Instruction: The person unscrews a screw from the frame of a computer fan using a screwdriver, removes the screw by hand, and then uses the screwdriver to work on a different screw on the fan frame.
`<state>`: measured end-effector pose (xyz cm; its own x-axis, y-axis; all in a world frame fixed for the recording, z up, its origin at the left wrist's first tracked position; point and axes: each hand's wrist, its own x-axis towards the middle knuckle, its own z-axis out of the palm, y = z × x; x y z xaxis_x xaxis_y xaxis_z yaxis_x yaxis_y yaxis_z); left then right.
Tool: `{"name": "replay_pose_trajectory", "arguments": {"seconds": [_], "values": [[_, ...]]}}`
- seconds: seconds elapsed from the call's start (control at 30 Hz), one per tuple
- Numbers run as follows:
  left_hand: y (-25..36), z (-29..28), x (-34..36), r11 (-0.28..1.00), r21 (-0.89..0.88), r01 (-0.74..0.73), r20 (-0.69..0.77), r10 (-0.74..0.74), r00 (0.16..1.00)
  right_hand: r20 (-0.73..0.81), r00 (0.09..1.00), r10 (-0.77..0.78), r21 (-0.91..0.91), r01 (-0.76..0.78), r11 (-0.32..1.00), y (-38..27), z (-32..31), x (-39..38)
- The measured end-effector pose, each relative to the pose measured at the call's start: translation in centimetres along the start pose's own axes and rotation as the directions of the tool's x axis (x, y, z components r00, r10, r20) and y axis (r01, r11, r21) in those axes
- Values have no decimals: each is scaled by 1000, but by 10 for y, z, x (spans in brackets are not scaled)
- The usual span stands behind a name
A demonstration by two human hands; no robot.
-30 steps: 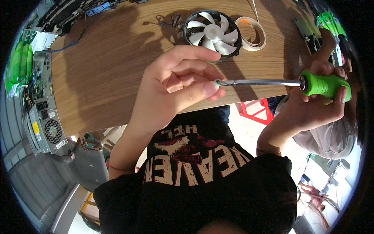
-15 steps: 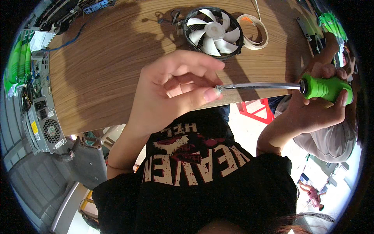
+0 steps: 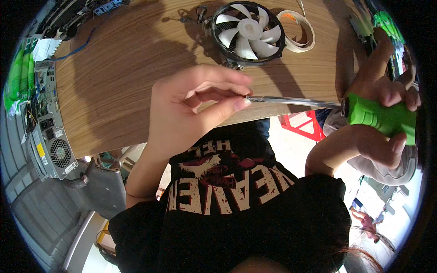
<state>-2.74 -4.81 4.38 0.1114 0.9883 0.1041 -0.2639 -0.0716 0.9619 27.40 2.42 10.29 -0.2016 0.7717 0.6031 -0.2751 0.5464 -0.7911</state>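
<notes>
In the head view, my left hand (image 3: 186, 109) is in the middle over the wooden table (image 3: 114, 91), thumb and fingers closed on the tip of a screwdriver. A small fitting at that tip is mostly hidden by the fingertips. My right hand (image 3: 366, 148) grips the screwdriver's bright green handle (image 3: 378, 117) at the right, with the long metal shaft (image 3: 300, 101) lying horizontally between both hands. Behind them a round cooler fan (image 3: 249, 29) with white blades and a black frame rests on the table, beside a cream-coloured coiled band (image 3: 309, 34).
An open grey computer case (image 3: 48, 134) and green packaging (image 3: 20, 77) line the left edge. Thin cables (image 3: 68, 58) lie at the back. A red stool (image 3: 302, 129) stands below the table. Another person's arm (image 3: 375, 57) is at the right; a distant person (image 3: 366, 223) is at lower right.
My left hand has shifted slightly left. My right hand and the green handle have turned and moved nearer, the handle sitting lower and larger, with the shaft now sloping down toward the right.
</notes>
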Motion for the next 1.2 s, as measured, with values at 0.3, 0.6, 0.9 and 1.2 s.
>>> {"name": "replay_pose_trajectory", "arguments": {"seconds": [0.3, 0.6, 0.9, 1.2], "values": [[-7, -4, -6, 992, 111, -65, -9, 67, 998, 110, 986, -122, -89, 132, 987, 6, -15, -12], [-6, -24, 2, 866, 498, -44, -231, 181, 956, -9, 993, -120, -146, 118, 982, 13, -1, -12], [-36, -7, 16, 794, 604, -69, -198, 234, 952, 77, 994, -84, -229, 99, 968, 14, 5, 0], [-38, -3, 13, 723, 684, -101, -204, 322, 924, 229, 936, 267, -450, -142, 882, -22, 8, 9]]}}
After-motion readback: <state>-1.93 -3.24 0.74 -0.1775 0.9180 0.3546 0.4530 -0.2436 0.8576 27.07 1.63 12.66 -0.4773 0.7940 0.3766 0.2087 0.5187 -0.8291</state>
